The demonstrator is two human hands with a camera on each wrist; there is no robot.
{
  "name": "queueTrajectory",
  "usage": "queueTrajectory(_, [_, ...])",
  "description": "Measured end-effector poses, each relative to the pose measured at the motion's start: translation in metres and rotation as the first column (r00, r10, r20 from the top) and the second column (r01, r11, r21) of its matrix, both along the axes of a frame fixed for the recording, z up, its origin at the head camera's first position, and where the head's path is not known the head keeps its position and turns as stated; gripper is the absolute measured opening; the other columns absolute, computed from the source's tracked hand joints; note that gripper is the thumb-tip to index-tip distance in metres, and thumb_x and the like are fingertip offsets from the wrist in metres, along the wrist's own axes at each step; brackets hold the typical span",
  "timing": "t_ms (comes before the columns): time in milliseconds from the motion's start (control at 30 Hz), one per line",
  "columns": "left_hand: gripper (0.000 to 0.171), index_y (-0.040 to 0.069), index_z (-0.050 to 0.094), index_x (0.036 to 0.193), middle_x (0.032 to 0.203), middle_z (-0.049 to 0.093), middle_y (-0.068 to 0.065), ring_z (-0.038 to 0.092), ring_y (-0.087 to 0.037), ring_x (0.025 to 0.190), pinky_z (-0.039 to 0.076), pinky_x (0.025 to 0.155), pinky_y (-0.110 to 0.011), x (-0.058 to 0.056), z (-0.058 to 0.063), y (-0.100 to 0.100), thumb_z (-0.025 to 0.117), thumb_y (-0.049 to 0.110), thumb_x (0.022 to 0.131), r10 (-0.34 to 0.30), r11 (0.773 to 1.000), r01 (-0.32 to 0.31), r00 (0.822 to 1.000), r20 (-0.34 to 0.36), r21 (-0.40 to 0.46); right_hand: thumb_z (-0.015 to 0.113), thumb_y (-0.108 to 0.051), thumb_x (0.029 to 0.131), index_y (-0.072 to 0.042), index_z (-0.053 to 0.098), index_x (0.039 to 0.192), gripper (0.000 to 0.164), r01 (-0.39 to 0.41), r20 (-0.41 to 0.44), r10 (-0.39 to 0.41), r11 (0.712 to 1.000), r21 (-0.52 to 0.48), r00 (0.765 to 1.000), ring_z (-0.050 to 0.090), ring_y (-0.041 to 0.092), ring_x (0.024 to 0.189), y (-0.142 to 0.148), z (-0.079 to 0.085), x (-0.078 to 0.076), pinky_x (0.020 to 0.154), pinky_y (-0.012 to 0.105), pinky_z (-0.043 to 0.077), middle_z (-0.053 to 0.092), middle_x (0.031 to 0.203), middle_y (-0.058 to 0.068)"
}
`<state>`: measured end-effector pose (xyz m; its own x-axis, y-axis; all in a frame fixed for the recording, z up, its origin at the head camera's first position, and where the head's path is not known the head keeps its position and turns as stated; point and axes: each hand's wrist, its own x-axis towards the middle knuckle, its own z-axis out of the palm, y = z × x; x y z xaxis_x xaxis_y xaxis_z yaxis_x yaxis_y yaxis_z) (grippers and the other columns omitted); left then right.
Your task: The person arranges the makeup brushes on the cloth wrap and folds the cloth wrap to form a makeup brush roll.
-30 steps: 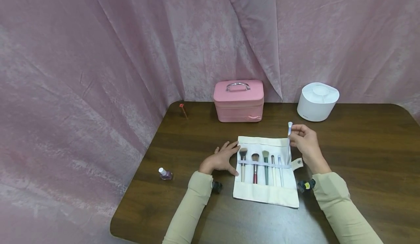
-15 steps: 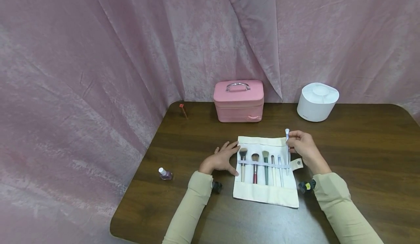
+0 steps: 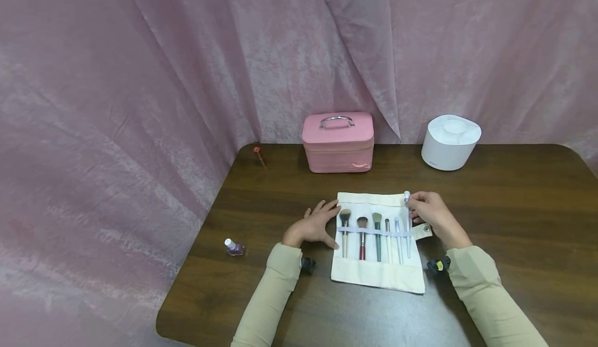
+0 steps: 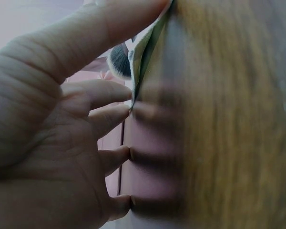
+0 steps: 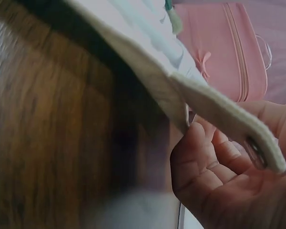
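An off-white cloth brush roll (image 3: 374, 273) lies unfolded on the table, with several makeup brushes tucked under its lilac elastic band (image 3: 369, 231). My right hand (image 3: 430, 211) pinches a slim pale makeup brush (image 3: 408, 227) near its head, at the roll's right end; its handle passes under the band. The snap strap (image 5: 229, 121) of the roll crosses in front of that hand in the right wrist view. My left hand (image 3: 314, 226) rests spread at the roll's left edge, thumb and fingertips touching it. In the left wrist view one dark-haired brush (image 4: 119, 62) shows past the cloth edge.
A pink case (image 3: 338, 144) with a metal handle stands at the back of the wooden table (image 3: 523, 222). To its right is a white divided organizer (image 3: 449, 144). A red-topped tube (image 3: 259, 157) lies at the back left, and a purple nail polish bottle (image 3: 234, 247) lies farther forward.
My right hand has moved down and slightly left, sliding the pale brush farther under the band toward the roll's lower pocket. My left hand has stayed in place.
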<state>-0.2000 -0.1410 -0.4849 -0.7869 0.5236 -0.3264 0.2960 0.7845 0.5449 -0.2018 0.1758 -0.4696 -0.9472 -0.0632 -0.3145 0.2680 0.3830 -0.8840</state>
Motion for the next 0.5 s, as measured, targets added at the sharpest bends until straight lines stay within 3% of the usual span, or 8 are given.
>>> queueTrajectory(500, [0.105, 0.013, 0.029, 0.161, 0.169, 0.011, 0.000, 0.001, -0.029, 0.155, 0.004, 0.118, -0.062, 0.0005, 0.0022, 0.0016, 0.091, 0.025, 0.076, 0.004, 1.000, -0.004, 1.000, 0.000, -0.006, 0.056, -0.020, 0.100, 0.012, 0.066, 0.111, 0.035, -0.053, 0.022, 0.050, 0.986, 0.161, 0.999, 0.054, 0.024, 0.083, 0.0057, 0.0007, 0.0038, 0.066, 0.032, 0.046, 0.060, 0.091, 0.012])
